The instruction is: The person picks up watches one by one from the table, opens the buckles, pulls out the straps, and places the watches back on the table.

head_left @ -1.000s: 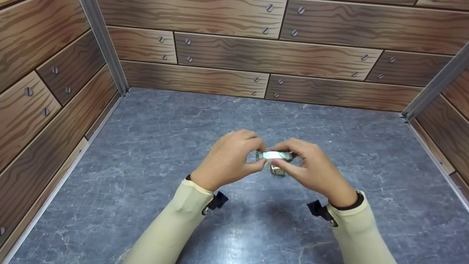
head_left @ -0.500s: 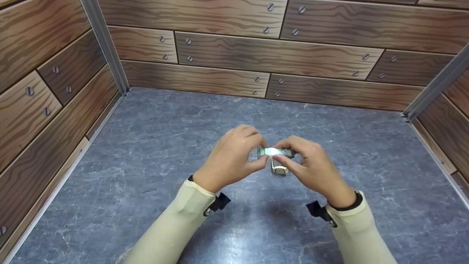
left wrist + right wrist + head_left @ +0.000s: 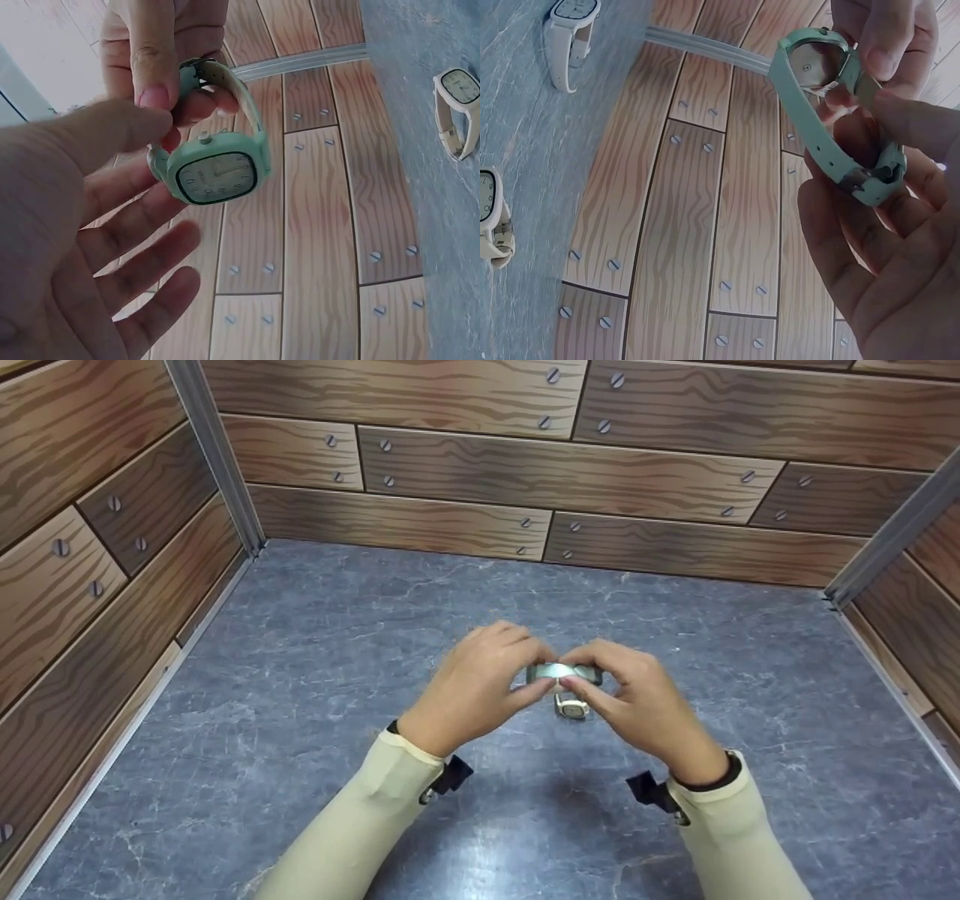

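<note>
A mint-green wristwatch (image 3: 551,670) is held up between my two hands, its strap fastened in a loop. My left hand (image 3: 487,682) pinches the band beside the case; in the left wrist view the watch's square dial (image 3: 219,178) faces that camera. My right hand (image 3: 634,690) grips the strap from the other side, thumb and fingertips meeting those of the left. From the right wrist view, the metal case back (image 3: 814,66) and the holed strap (image 3: 810,124) show. Below the hands, a cream wristwatch (image 3: 572,708) stands on the blue-grey marbled table (image 3: 337,660).
Two pale wristwatches stand on the table in the right wrist view, a white one (image 3: 571,30) at the top and a cream one (image 3: 489,217) at the left edge. Wood-plank panels (image 3: 450,457) wall in the back and sides, with metal corner posts (image 3: 217,450).
My left fingers have shifted slightly right along the green wristwatch, toward my right hand. Both hands have risen a little in the head view, uncovering more of the cream wristwatch.
</note>
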Tool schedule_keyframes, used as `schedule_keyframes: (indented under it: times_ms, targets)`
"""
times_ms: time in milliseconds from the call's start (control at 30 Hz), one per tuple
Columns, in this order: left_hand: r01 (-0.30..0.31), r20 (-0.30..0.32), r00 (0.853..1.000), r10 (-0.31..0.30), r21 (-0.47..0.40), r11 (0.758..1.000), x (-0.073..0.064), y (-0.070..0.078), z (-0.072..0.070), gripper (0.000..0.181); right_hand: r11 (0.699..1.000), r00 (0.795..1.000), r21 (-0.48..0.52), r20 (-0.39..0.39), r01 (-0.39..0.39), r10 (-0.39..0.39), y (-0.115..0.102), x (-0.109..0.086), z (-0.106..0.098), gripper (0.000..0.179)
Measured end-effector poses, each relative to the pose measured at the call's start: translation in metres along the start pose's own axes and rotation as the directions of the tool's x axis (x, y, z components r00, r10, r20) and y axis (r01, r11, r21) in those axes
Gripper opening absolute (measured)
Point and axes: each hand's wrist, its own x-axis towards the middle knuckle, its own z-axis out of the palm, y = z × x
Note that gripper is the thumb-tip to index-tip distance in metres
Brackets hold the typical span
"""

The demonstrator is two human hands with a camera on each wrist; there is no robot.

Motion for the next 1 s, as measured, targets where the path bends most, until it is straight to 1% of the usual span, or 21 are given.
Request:
schedule_keyframes:
  times_ms: [100, 200, 300, 400, 433, 500, 600, 667, 733, 833, 900, 1000]
  targets:
    - [-0.001, -0.003, 1.0, 0.001, -0.009, 1.0, 0.0, -0.002, -0.001, 0.015, 1.0, 1.0, 0.014, 0.006, 0.004, -0.005, -0.001, 0.0, -0.001, 0.018]
    - [0.027, 0.014, 1.0, -0.027, -0.011, 1.0, 0.0, -0.004, -0.003, 0.017, 1.0, 1.0, 0.005, 0.006, 0.012, -0.012, 0.0, 0.001, -0.001, 0.019]
    - [0.097, 0.071, 0.993, -0.097, 0.0, 0.995, -0.001, -0.003, -0.005, 0.021, 1.0, 1.0, -0.026, 0.009, 0.015, -0.015, 0.001, 0.0, 0.0, 0.018]
    - [0.156, 0.14, 0.977, -0.159, 0.03, 0.987, -0.002, -0.001, -0.006, 0.025, 0.998, 1.0, -0.056, 0.016, 0.011, -0.01, 0.001, 0.0, 0.002, 0.016]
    - [0.163, 0.157, 0.974, -0.166, 0.034, 0.986, -0.002, -0.001, -0.006, 0.026, 0.998, 1.0, -0.054, 0.016, 0.01, -0.009, 0.001, 0.0, 0.002, 0.015]
    - [0.142, 0.176, 0.973, -0.146, 0.037, 0.989, -0.002, 0.001, -0.005, 0.027, 0.999, 1.0, -0.041, 0.015, 0.016, -0.015, 0.002, -0.001, 0.002, 0.016]
    - [0.09, 0.169, 0.981, -0.09, 0.011, 0.996, -0.001, 0.002, -0.003, 0.025, 0.999, 0.999, 0.018, 0.005, 0.036, -0.037, 0.001, -0.002, -0.001, 0.021]
    - [0.077, 0.153, 0.985, -0.075, -0.007, 0.997, -0.001, 0.002, -0.003, 0.021, 0.998, 0.999, 0.049, -0.016, 0.045, -0.044, 0.001, -0.002, -0.004, 0.023]
    - [0.096, 0.138, 0.986, -0.092, -0.022, 0.995, 0.0, 0.001, -0.004, 0.018, 0.998, 0.998, 0.058, -0.048, 0.038, -0.035, 0.001, -0.001, -0.007, 0.024]
    - [0.144, 0.127, 0.982, -0.139, -0.031, 0.989, 0.0, 0.0, -0.006, 0.016, 0.998, 0.994, 0.056, -0.109, -0.009, 0.016, 0.002, 0.0, -0.01, 0.022]
    - [0.166, 0.135, 0.978, -0.16, -0.036, 0.986, 0.0, 0.0, -0.007, 0.015, 0.998, 0.99, 0.051, -0.13, -0.046, 0.052, 0.002, 0.0, -0.012, 0.018]
    - [0.183, 0.167, 0.971, -0.174, -0.04, 0.982, 0.0, -0.001, -0.008, 0.014, 0.996, 0.989, 0.043, -0.127, -0.076, 0.081, 0.002, 0.0, -0.012, 0.011]
